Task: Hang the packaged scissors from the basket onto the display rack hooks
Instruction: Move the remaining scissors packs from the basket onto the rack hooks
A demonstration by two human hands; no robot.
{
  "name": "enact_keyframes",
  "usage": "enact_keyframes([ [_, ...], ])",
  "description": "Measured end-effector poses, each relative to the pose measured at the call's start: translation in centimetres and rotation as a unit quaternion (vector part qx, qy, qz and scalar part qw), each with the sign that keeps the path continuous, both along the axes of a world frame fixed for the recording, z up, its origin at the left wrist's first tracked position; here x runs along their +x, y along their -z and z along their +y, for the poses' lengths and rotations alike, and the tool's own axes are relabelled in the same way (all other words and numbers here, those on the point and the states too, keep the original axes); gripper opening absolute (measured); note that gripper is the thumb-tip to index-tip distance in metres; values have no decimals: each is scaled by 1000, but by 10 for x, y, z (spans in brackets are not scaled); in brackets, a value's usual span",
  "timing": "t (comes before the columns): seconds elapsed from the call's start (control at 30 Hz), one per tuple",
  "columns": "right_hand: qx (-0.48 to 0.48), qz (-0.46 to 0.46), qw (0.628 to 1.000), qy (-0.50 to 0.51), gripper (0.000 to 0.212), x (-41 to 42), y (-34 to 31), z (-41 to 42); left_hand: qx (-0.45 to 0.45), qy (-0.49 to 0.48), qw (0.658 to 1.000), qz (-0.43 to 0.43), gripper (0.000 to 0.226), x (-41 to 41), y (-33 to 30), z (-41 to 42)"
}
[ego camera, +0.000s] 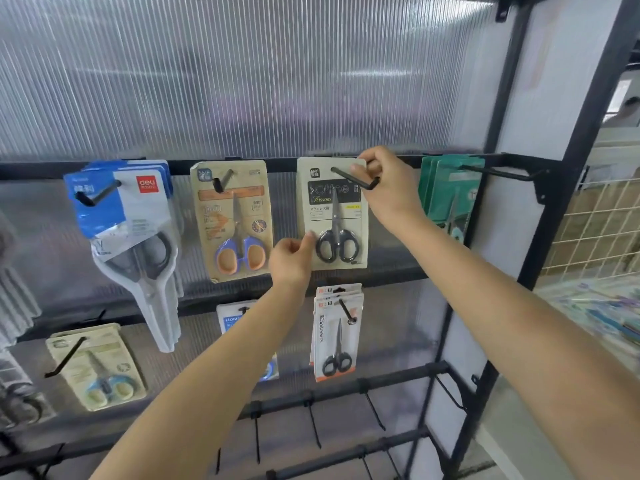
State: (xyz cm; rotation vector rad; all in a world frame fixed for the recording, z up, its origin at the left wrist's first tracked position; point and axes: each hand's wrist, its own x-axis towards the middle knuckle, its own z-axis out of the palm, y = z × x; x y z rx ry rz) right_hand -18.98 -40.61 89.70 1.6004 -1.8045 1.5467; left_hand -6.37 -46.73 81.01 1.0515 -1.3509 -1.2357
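My left hand (290, 258) pinches the lower left edge of the black-handled scissors pack (333, 213) with clenched fingers; my right hand (384, 183) grasps its top right corner beside the hook (353, 179); the pack hangs on that hook, between the orange-handled pack (233, 220) and the green packs (446, 192).

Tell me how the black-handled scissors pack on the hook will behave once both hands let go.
The scissors pack looks like a flat, stiff card, so it probably won't flop. Threaded on the hook, it may swing briefly. The right hand and left hand steady it.
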Motion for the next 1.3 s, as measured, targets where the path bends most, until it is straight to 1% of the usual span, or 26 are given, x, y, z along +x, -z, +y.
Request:
enact_keyframes([
  [0.1, 0, 19, 1000, 14, 22, -2, 3, -4, -17, -16, 999, -30, 32, -3, -1, -2],
  [0.17, 3, 22, 999, 24, 24, -2, 4, -3, -44, -18, 997, -56, 31, -3, -1, -3],
  [0.27, 13, 33, 999, 38, 30, -1, 9, 4, -73, -15, 993, -90, 36, 2, 0, -2],
  [0.37, 27, 40, 997, 65, 34, 3, 13, 21, -87, -16, 989, -118, 31, 10, 3, 7],
  [0.47, 51, 44, 992, 108, 33, 13, 22, 44, -137, 14, 979, -149, 29, 21, 10, 19],
  [0.6, 103, 50, 979, 166, 35, 34, 46, 78, -173, 59, 967, -178, 39, 43, 14, 30],
  [0.7, 143, 55, 962, 224, 38, 60, 63, 109, -240, 96, 947, -190, 38, 59, 24, 33],
  [0.8, 178, 56, 940, 284, 40, 92, 84, 144, -266, 129, 928, -228, 48, 76, 37, 49],
  [0.9, 221, 47, 917, 328, 39, 125, 107, 182, -318, 202, 888, -264, 48, 90, 51, 77],
  [1.0, 253, 25, 891, 376, 41, 159, 129, 225, -373, 302, 834, -274, 43, 96, 61, 118],
  [1.07, 264, -4, 875, 406, 42, 180, 144, 257, -397, 369, 797, -266, 44, 97, 70, 154],
  [1.13, 305, -19, 843, 442, 44, 196, 157, 290, -417, 423, 767, -244, 42, 96, 81, 191],
  [1.2, 329, -30, 820, 468, 46, 210, 169, 322, -435, 466, 735, -231, 41, 97, 95, 229],
  [1.3, 329, -73, 793, 508, 44, 232, 190, 371, -468, 510, 680, -241, 46, 102, 118, 281],
])
